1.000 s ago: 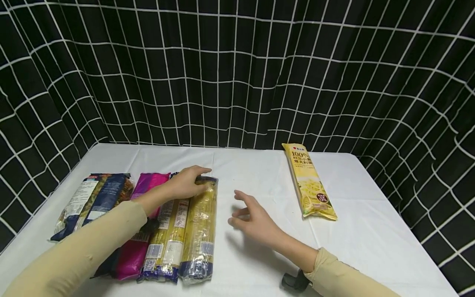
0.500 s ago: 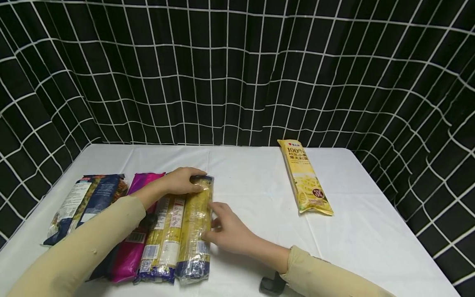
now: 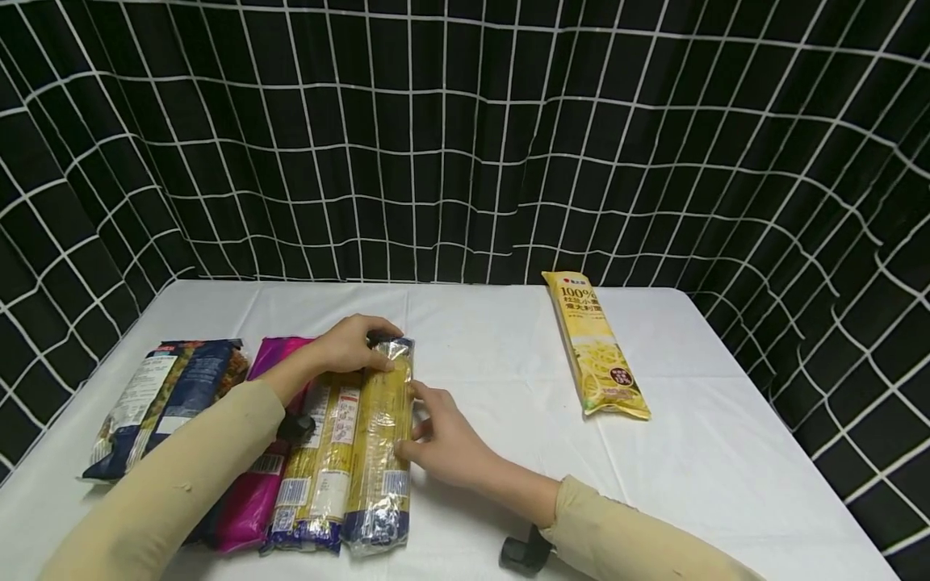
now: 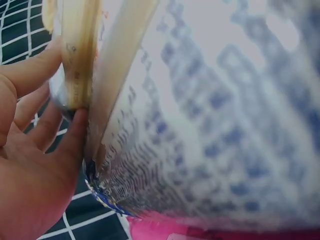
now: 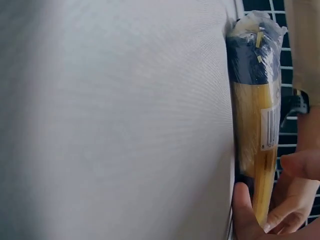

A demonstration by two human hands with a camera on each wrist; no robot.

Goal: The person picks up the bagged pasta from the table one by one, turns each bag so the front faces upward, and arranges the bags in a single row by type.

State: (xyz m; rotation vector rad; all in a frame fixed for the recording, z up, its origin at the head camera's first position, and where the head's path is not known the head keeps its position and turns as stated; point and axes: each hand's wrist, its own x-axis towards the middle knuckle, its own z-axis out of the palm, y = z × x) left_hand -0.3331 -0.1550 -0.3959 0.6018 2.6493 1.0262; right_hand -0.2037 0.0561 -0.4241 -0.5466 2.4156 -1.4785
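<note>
Bracketing the clear-wrapped spaghetti pack [image 3: 379, 436] from its far end and its outer side, the two hands probably hold it this way to keep it lengthwise on the bench [image 3: 494, 331], just beside the labelled pasta pack [image 3: 316, 476]. The left hand [image 3: 349, 347] grips the far end, thumb on top and fingers bent over the tip, while the right hand [image 3: 446, 440], its fingers loosely curved and spread, touches the pack's right long edge without closing round it.
</note>
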